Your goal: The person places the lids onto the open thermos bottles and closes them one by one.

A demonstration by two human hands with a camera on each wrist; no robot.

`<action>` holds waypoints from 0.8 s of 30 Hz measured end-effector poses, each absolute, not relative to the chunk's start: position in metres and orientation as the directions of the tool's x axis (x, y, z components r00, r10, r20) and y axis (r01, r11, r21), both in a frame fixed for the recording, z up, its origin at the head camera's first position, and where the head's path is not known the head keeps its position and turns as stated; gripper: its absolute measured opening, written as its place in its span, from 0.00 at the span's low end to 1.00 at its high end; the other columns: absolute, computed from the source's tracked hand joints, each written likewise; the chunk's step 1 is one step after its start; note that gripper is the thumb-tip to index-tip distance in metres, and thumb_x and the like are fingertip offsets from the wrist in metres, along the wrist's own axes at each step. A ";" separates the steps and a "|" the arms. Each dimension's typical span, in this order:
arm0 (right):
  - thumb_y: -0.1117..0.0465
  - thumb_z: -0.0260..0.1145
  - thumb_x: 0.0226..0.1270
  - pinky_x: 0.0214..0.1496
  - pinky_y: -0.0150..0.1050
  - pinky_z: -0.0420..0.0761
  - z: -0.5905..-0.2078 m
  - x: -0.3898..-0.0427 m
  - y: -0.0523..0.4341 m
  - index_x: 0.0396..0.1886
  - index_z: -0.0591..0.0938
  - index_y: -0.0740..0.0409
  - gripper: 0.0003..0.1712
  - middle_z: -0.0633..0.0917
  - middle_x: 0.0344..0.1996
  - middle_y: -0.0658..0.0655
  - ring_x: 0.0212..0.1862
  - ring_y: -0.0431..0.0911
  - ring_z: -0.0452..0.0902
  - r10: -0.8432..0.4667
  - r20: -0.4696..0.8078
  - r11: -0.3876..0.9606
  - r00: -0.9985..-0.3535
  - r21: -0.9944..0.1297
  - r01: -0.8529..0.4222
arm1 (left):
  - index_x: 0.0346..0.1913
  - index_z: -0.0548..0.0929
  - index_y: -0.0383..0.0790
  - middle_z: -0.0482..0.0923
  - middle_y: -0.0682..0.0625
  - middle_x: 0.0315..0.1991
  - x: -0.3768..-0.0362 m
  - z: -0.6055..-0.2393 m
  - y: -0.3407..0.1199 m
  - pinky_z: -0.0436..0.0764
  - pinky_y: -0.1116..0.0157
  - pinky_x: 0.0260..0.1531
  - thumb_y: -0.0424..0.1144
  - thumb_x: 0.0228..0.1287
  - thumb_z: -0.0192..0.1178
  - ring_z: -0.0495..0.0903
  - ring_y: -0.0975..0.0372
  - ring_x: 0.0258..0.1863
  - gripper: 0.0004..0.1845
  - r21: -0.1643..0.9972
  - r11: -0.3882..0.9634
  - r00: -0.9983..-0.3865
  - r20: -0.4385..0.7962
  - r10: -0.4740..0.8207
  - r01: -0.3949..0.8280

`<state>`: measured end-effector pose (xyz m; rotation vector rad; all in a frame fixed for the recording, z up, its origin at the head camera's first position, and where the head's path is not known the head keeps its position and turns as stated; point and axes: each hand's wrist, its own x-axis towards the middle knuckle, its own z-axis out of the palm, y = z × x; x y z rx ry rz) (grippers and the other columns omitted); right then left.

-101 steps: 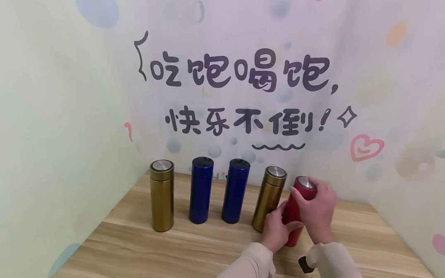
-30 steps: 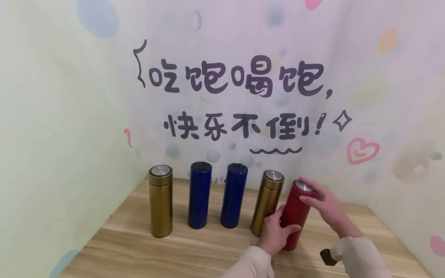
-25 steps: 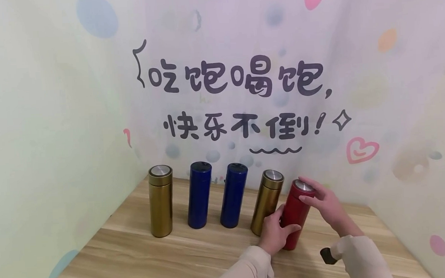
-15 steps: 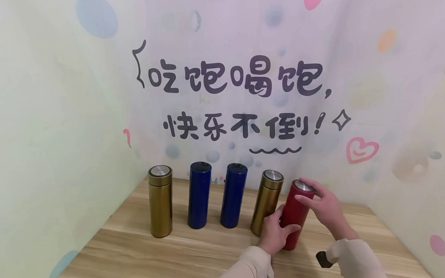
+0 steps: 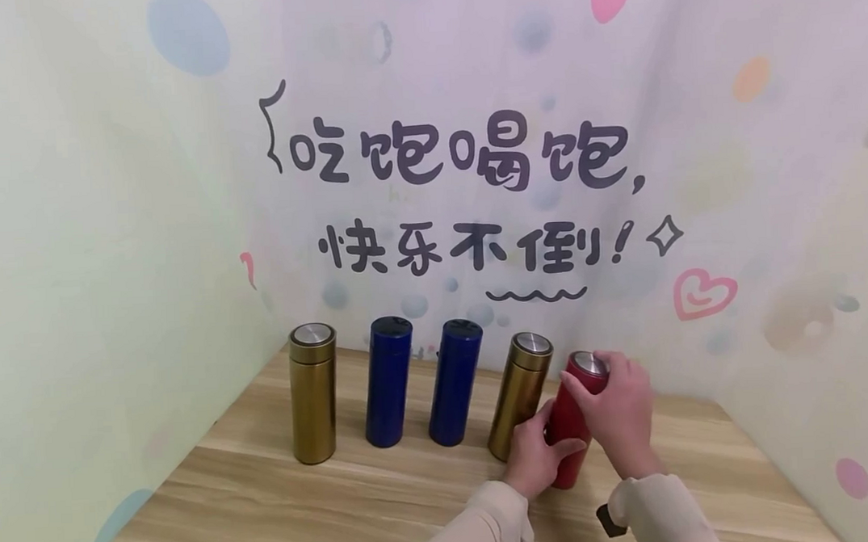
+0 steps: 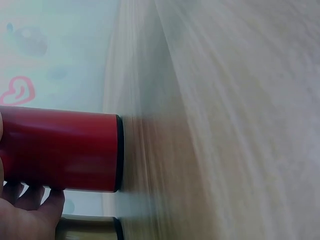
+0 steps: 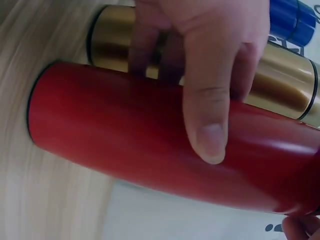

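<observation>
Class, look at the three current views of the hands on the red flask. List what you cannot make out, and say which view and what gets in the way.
- Red flask lid seam: head view, covered by the right hand.
- Flask's top: left wrist view, cut off by the left edge; only its base end shows.
- Left hand palm side: head view, turned away.
- Table grain: left wrist view, blurred.
- Blue flask: right wrist view, cut off by the edge.

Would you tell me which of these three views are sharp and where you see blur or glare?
Head view: sharp and evenly lit, with soft highlights on the gold flasks. Left wrist view: the wooden table is smeared with blur, while the red flask stays fairly crisp. Right wrist view: the left hand and red flask are clear, a pale glare streak runs along the flask, and the table is blurred.
</observation>
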<state>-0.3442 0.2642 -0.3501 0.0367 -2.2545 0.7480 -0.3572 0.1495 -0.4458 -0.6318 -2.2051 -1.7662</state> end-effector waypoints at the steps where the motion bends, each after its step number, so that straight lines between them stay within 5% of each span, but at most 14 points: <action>1: 0.49 0.74 0.57 0.44 0.56 0.80 -0.351 -0.344 0.265 0.56 0.73 0.63 0.34 0.76 0.46 0.65 0.48 0.58 0.70 0.190 0.656 0.817 -0.731 -0.518 -0.253 | 0.65 0.74 0.49 0.81 0.58 0.51 -0.357 -0.446 0.149 0.79 0.68 0.49 0.51 0.56 0.70 0.79 0.69 0.48 0.33 0.861 0.172 -0.874 0.452 0.179 0.480; 7: 0.50 0.66 0.67 0.53 0.55 0.77 -0.350 -0.347 0.283 0.69 0.64 0.55 0.36 0.71 0.59 0.64 0.56 0.59 0.68 0.038 0.457 0.570 -0.889 -0.740 -0.356 | 0.64 0.74 0.44 0.82 0.55 0.50 -0.357 -0.447 0.149 0.79 0.69 0.47 0.51 0.56 0.70 0.80 0.68 0.46 0.34 0.832 0.177 -0.849 0.500 0.174 0.526; 12: 0.56 0.61 0.71 0.58 0.48 0.69 -0.347 -0.351 0.305 0.73 0.62 0.52 0.34 0.69 0.62 0.60 0.59 0.51 0.65 -0.122 0.353 0.376 -0.928 -0.848 -0.372 | 0.64 0.75 0.45 0.82 0.55 0.50 -0.357 -0.447 0.151 0.79 0.70 0.46 0.49 0.55 0.71 0.79 0.69 0.46 0.34 0.832 0.159 -0.845 0.508 0.170 0.532; 17: 0.56 0.63 0.70 0.58 0.48 0.70 -0.344 -0.350 0.312 0.73 0.65 0.52 0.33 0.72 0.61 0.60 0.58 0.50 0.69 -0.150 0.346 0.398 -0.926 -0.836 -0.377 | 0.65 0.74 0.46 0.82 0.57 0.50 -0.355 -0.448 0.152 0.79 0.69 0.47 0.48 0.55 0.71 0.79 0.69 0.46 0.33 0.843 0.154 -0.854 0.491 0.171 0.516; 24: 0.47 0.68 0.64 0.58 0.64 0.70 -0.340 -0.345 0.302 0.71 0.68 0.51 0.38 0.73 0.62 0.65 0.62 0.61 0.65 -0.025 0.375 0.551 -0.927 -0.769 -0.325 | 0.64 0.75 0.48 0.81 0.56 0.51 -0.355 -0.446 0.152 0.79 0.67 0.48 0.48 0.54 0.71 0.79 0.68 0.47 0.33 0.849 0.147 -0.860 0.485 0.161 0.507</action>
